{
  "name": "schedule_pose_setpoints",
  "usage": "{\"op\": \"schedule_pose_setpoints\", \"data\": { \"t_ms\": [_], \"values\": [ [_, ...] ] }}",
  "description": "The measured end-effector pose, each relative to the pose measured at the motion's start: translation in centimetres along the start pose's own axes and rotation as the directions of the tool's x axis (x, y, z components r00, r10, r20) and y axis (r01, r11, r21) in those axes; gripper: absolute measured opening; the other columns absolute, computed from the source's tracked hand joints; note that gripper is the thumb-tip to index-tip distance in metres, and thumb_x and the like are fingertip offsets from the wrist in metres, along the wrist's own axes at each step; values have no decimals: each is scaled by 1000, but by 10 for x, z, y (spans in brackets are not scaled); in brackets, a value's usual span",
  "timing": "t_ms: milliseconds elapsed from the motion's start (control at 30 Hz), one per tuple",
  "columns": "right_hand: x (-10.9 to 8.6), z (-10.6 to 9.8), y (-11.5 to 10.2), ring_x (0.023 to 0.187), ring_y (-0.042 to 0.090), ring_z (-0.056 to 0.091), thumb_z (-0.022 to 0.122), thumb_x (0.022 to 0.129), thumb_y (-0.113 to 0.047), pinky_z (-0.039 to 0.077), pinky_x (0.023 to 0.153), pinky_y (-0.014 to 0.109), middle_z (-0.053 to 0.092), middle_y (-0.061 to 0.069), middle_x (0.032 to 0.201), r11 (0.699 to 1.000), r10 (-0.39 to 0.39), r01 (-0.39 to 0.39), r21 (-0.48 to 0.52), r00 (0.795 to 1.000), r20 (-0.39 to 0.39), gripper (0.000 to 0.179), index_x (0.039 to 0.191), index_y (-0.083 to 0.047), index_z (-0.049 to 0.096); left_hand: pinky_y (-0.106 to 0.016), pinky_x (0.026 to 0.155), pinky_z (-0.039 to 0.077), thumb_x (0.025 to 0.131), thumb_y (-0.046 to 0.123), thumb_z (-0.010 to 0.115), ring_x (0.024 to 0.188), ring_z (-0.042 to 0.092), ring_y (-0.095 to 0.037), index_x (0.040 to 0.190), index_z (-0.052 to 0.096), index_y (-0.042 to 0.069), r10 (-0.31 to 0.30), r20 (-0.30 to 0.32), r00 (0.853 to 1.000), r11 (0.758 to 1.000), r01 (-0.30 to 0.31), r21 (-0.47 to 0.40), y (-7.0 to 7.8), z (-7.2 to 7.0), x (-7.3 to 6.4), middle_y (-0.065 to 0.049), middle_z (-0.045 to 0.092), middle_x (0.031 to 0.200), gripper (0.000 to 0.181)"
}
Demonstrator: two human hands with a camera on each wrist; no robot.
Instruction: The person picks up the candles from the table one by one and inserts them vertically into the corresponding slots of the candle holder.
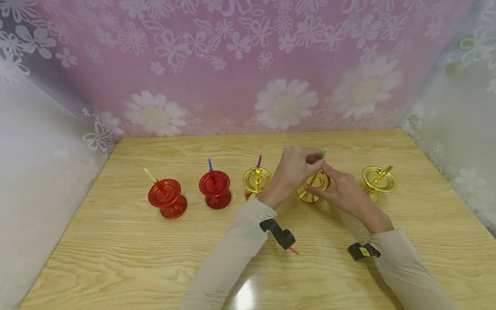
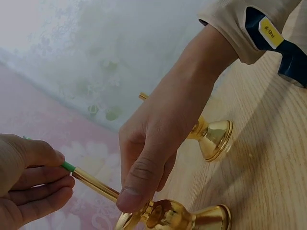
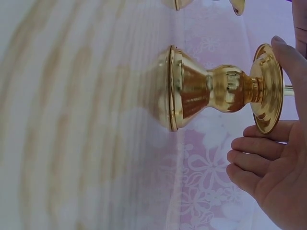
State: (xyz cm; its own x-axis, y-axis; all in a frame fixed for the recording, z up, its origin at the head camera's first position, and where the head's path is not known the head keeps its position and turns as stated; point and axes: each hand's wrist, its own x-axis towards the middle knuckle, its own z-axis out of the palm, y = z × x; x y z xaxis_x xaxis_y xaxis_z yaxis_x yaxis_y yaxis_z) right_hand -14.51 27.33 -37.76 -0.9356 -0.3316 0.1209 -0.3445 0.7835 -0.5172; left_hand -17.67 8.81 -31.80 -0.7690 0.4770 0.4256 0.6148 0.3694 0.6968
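Note:
My left hand (image 1: 292,172) pinches a thin green candle (image 1: 324,152) between thumb and fingertips. In the left wrist view, the lower end of the candle meets the top of a gold tube (image 2: 93,183) rising from the dish; how deep it sits is hidden. Below, a gold candle holder (image 1: 308,197) stands on the table. The right hand (image 1: 348,191) grips this holder by its dish, thumb on one side of the rim and fingers on the other, as the right wrist view shows with the holder's body (image 3: 228,88) beside the palm.
Leftward stand a gold holder (image 1: 252,193) with a purple candle, a red holder (image 1: 218,200) with a blue one and a red holder (image 1: 173,209) with a yellow one. Another gold holder (image 1: 372,172) is rightmost. An orange-red stick (image 1: 295,251) lies partly hidden by the left wrist camera.

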Motion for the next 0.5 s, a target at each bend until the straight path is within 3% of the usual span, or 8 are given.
{"op": "schedule_pose_setpoints", "data": {
  "t_ms": [167, 300, 500],
  "values": [
    [1, -1, -1, 119, 50, 50, 62, 91, -49, 42, 93, 62, 41, 27, 144, 1000, 14, -14, 7, 1000, 14, 82, 155, -19, 21, -5, 65, 46, 92, 11, 66, 77, 69, -8, 105, 75, 3, 31, 34, 999, 994, -34, 102, 3, -1, 2, -7, 74, 91, 18],
    [1, -1, -1, 119, 50, 50, 62, 91, -49, 43, 92, 62, 41, 27, 144, 1000, 15, -16, 2, 1000, 13, 81, 155, -18, 23, -6, 65, 46, 92, 12, 66, 77, 69, -7, 106, 75, 4, 37, 41, 998, 991, -42, 130, 3, -1, 2, -5, 74, 92, 18],
    [1, 0, 0, 113, 50, 54, 63, 90, -49, 45, 89, 62, 46, 28, 140, 1000, 9, -9, -7, 1000, 1, 79, 154, -16, 28, -7, 68, 47, 89, 9, 70, 79, 69, -7, 101, 75, 4, 49, 23, 999, 996, -51, 74, -2, 3, 0, -6, 74, 92, 14]
  ]
}}
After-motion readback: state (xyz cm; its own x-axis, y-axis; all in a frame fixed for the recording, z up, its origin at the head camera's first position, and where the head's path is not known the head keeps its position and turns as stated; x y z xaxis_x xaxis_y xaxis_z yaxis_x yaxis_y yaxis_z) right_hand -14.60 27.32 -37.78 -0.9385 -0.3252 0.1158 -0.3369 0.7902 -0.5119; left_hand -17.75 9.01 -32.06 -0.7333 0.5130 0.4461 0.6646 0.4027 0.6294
